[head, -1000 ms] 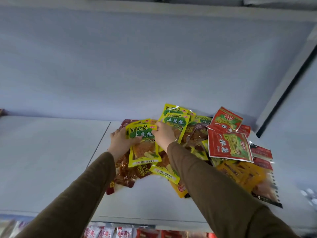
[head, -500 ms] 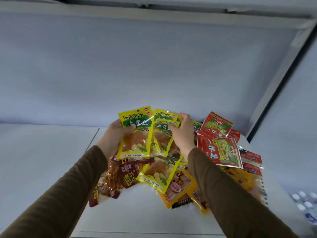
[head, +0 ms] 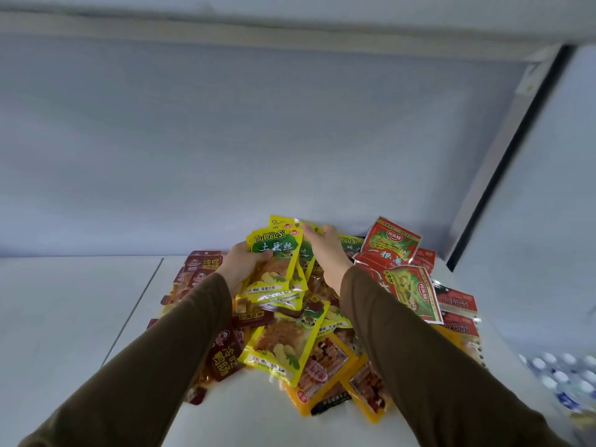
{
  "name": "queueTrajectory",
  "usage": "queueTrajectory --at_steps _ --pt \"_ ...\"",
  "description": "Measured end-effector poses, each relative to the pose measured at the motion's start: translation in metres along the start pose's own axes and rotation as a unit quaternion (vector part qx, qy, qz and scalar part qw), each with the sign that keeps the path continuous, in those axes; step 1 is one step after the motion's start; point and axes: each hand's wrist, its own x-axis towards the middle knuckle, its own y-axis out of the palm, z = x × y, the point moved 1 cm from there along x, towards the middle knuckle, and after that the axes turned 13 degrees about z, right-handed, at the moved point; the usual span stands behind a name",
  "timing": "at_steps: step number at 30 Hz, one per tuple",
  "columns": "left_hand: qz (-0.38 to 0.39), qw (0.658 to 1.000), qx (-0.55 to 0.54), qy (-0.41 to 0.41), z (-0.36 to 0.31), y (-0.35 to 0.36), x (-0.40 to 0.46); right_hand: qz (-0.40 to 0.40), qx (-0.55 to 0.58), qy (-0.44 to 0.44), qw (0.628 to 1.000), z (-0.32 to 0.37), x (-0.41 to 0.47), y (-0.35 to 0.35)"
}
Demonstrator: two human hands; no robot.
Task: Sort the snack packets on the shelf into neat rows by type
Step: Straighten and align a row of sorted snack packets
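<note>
At frame centre, left hand: the left hand [head: 240,269] is gripping a small stack of yellow-green packets [head: 276,262], thumb across the front, likely collecting one type together.
Right hand: the right hand [head: 325,253] is reaching to the next yellow-green packets behind; whether its fingers are pinching one I cannot tell.
Pile: one more yellow-green packet [head: 283,343] is lying lower centre among the orange packets [head: 322,369]; red packets [head: 400,269] are sitting at centre right and brown packets [head: 222,356] at lower left, all overlapping.
Shelf: the white shelf [head: 80,301] is holding everything in one mixed heap, no rows yet.
</note>
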Motion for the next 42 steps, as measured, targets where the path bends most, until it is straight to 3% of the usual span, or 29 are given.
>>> queueTrajectory --at_steps 8,12,15,20,25,27,29,31,32,34,37,40,42 --pt "-0.012 0.992 -0.057 0.116 0.004 0.0 -0.015 0.027 0.009 -0.099 0.995 -0.014 -0.009 0.023" --pt "-0.04 0.978 -0.13 0.159 0.005 -0.001 -0.035 0.038 0.051 -0.075 0.995 -0.012 -0.005 0.036" --pt "0.007 0.978 -0.156 0.14 0.002 -0.007 -0.05 0.056 0.062 -0.059 0.995 -0.009 -0.006 0.042" --pt "0.083 0.992 -0.096 0.029 -0.006 -0.018 -0.069 0.062 0.058 -0.12 0.989 -0.001 -0.016 0.056" --pt "0.045 0.994 -0.08 0.06 -0.013 -0.021 -0.075 0.123 0.051 -0.107 0.985 0.012 -0.026 0.053" --pt "0.032 0.995 -0.078 0.057 -0.012 -0.025 -0.077 0.099 0.004 -0.101 0.99 0.017 -0.021 0.035" --pt "0.024 0.995 -0.078 0.051 -0.01 -0.032 -0.082 -0.016 -0.081 -0.124 0.989 0.017 -0.006 0.006" --pt "0.019 0.995 -0.086 0.052 -0.007 -0.038 -0.086 -0.118 -0.224 -0.097 0.962 0.015 0.01 -0.022" --pt "0.016 0.994 -0.092 0.051 -0.006 -0.04 -0.088 -0.128 -0.293 -0.059 0.945 0.012 0.019 -0.03" --pt "0.011 0.994 -0.1 0.047 -0.002 -0.045 -0.089 -0.103 -0.386 0.017 0.917 0.007 0.032 -0.038" --pt "0.006 0.992 -0.116 0.041 0.002 -0.05 -0.091 -0.069 -0.405 0.076 0.908 0.002 0.041 -0.034" --pt "0.002 0.992 -0.117 0.04 0.002 -0.053 -0.095 -0.051 -0.433 0.068 0.897 -0.002 0.047 -0.026" --pt "0.001 0.992 -0.114 0.045 0.003 -0.056 -0.096 -0.049 -0.366 0.012 0.929 0.0 0.045 -0.019"
